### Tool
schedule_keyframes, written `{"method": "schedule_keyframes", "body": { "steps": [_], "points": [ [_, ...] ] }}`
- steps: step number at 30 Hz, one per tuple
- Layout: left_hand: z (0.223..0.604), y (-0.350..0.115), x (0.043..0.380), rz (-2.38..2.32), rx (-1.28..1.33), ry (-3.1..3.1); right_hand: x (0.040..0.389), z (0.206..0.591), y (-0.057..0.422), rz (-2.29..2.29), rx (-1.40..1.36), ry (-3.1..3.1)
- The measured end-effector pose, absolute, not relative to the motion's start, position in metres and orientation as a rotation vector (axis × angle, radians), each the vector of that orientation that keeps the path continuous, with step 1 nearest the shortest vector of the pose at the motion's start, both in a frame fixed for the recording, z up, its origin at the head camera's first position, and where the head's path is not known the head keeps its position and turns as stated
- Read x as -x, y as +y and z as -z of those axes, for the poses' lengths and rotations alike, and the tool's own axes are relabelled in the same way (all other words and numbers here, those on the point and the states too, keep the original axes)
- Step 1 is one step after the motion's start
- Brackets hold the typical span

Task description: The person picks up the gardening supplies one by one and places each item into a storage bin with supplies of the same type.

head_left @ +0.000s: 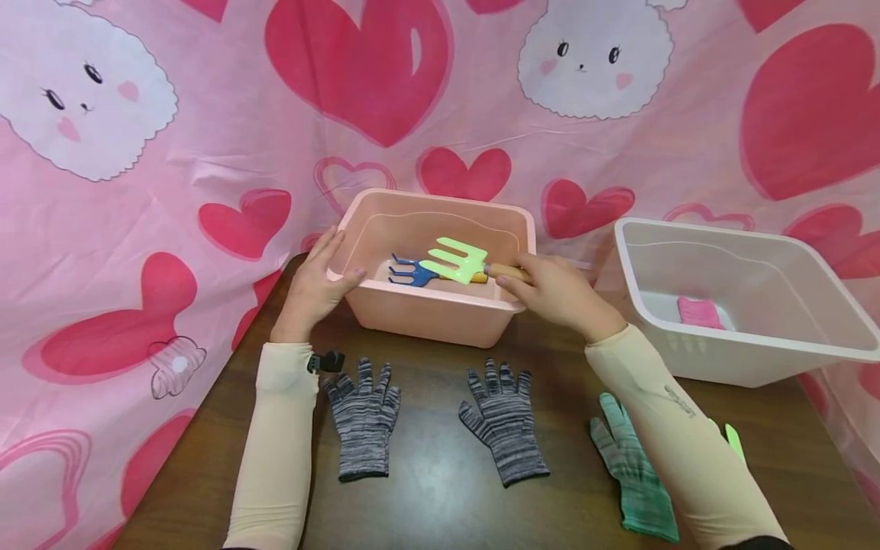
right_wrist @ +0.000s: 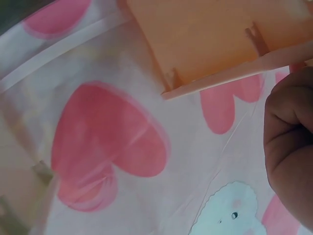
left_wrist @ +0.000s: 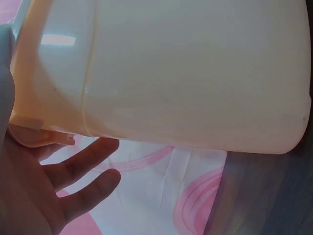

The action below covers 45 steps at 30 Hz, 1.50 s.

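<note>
My right hand [head_left: 553, 290] grips the wooden handle of a light green hand fork [head_left: 462, 260], its tines pointing left over the pink plastic bin [head_left: 426, 309]. In the right wrist view the curled right hand [right_wrist: 291, 142] is at the edge, and the fork is out of sight. Inside the bin lies a blue three-pronged hand rake [head_left: 415, 273] with a yellow handle, partly covered by the fork. At the bin's left front corner my left hand [head_left: 312, 286] holds the rim, thumb along the front edge, fingers [left_wrist: 85, 161] on the outer side.
Two grey striped gloves [head_left: 364, 428] lie flat in front of the bin. A green glove [head_left: 632, 473] is partly under my right forearm, near a light green piece [head_left: 734, 441]. To the right stands a white bin [head_left: 722, 351] with a pink item [head_left: 699, 312] inside.
</note>
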<state>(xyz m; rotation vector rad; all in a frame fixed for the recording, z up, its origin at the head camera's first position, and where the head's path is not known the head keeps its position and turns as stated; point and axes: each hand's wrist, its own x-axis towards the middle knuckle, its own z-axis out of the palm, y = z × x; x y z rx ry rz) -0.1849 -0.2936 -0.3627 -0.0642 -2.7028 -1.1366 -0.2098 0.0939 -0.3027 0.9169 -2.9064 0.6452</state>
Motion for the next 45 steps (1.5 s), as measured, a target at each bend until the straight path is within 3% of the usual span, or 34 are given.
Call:
{"method": "schedule_keyframes", "body": {
  "steps": [18, 45],
  "points": [
    [0.364, -0.291, 0.184, 1.098, 0.032, -2.689, 0.247, 0.313, 0.045, -0.898, -1.094, -2.906],
    [0.367, -0.291, 0.187, 1.146, 0.037, -2.677, 0.267, 0.333, 0.023, -0.737, -1.292, -3.085]
  ]
}}
